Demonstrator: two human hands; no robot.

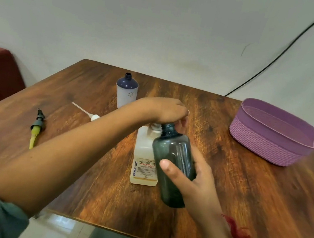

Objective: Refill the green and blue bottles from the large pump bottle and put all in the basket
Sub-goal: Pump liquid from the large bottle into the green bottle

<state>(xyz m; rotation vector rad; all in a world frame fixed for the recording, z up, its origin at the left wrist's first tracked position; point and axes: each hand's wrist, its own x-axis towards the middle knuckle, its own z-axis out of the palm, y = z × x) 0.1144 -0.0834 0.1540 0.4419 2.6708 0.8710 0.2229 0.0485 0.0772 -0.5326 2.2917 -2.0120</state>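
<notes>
At a wooden table, a person's left hand reaches across and arches over the head of the large pump bottle, fingers bent down around it. The right hand grips the uncapped green bottle, tilted, its mouth up against the pump. The blue bottle stands upright and uncapped farther back to the left. Two removed tops, a white pump and a dark sprayer, lie on the table at left. The purple basket sits well apart at far right.
</notes>
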